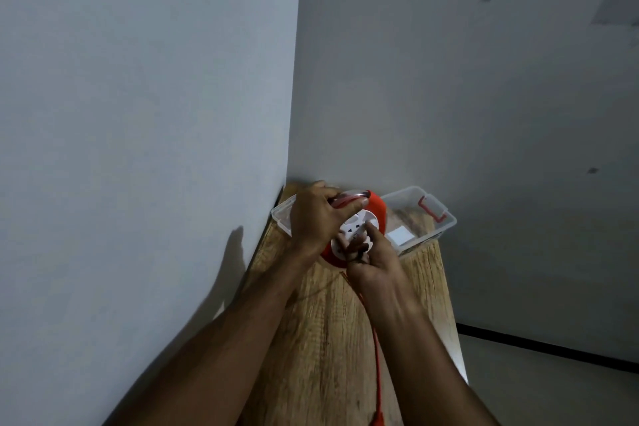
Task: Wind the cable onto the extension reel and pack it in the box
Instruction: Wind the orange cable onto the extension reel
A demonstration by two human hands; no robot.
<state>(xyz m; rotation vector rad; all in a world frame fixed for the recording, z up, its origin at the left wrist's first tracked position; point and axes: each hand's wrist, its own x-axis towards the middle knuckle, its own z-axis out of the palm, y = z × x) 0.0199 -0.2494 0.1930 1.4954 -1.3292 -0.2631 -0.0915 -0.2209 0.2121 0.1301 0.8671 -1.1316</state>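
The fingers of the left hand point(316, 218) were curled tight over the top of the extension reel point(352, 228), gripping its clear handle where the red rim showed through. The fingers of the right hand point(371, 258) were drawn in narrow against the reel's white socket face, one fingertip resting on it — whether they pinched the cable point(375, 339) there or only pressed the face could not be told. The reel stood tilted on edge, held between both hands over the far end of the wooden bench point(318, 339), its red body turned away from the camera. From under the right hand the red cable ran slack along the bench toward the near edge, passing beneath the right forearm and ending in a thicker red piece at the bottom of the view. Just behind the reel sat the box point(446, 223) — a clear plastic tub with a red latch on its right end and a white square lying inside it. The bench was pushed into the corner of two pale walls.
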